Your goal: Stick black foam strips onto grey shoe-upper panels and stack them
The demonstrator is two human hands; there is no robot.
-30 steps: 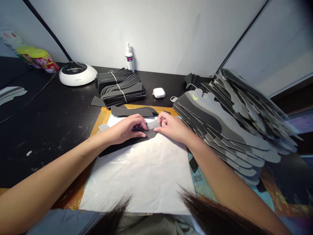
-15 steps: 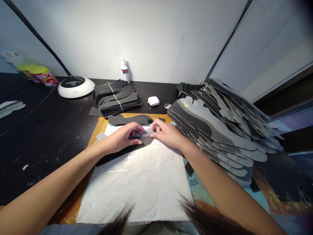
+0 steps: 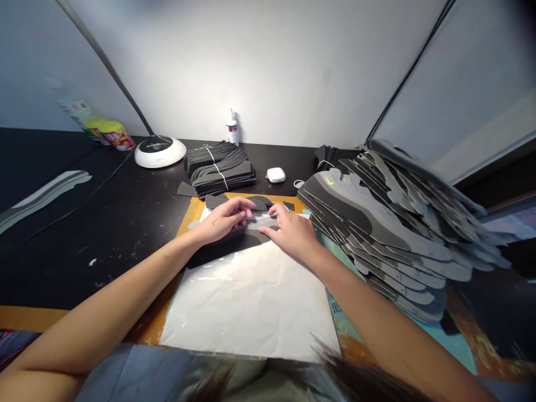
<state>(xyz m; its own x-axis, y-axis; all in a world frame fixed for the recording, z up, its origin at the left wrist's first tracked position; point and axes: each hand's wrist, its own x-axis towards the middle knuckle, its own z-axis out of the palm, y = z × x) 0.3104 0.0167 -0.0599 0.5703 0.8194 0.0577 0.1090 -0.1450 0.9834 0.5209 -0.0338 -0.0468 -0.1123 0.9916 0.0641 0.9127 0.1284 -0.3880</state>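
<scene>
A dark grey and black shoe-upper piece with a lighter grey band lies across the top of the white sheet. Over its middle is my left hand, fingers loosely bent, thumb slightly apart from the index finger, with nothing visible between them. My right hand holds the piece's right part, thumb on the near side and index finger on the far side. Both palms partly hide the piece. Just beyond the hands lie several loose dark grey curved strips.
At right rises a fanned stack of shoe uppers. Tied bundles of dark strips stand behind, near a white earphone case, a spray bottle and a lamp base. Light grey pieces lie at left.
The camera view has turned left, so everything sits further right. My left hand has lifted its thumb off the piece and loosened; my right hand stays on it.
</scene>
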